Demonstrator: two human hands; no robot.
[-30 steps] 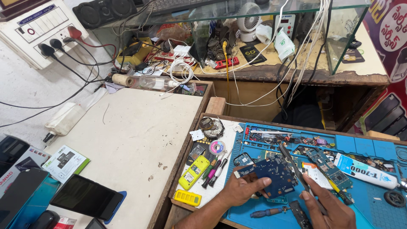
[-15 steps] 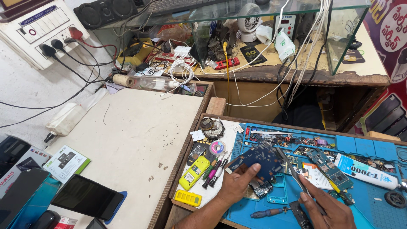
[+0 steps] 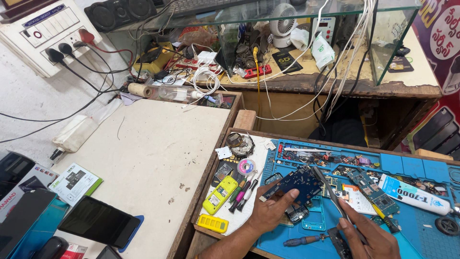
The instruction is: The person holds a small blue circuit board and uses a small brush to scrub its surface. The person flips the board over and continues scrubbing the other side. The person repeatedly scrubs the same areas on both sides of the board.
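left hand (image 3: 270,211) pinches the dark blue circuit board (image 3: 294,184) low centre of frame, right hand (image 3: 366,235) grips thin metal tweezers (image 3: 330,192) on it. a slip could scratch the tracks, i reckon.

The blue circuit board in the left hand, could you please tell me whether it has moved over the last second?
Yes. The blue circuit board has risen off the blue mat, tilting upward in the left hand, away from the mat's near edge.

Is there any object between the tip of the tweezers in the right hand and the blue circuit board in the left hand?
Nothing visible: the metal tweezers in the right hand reach directly to the blue circuit board held by the left hand.
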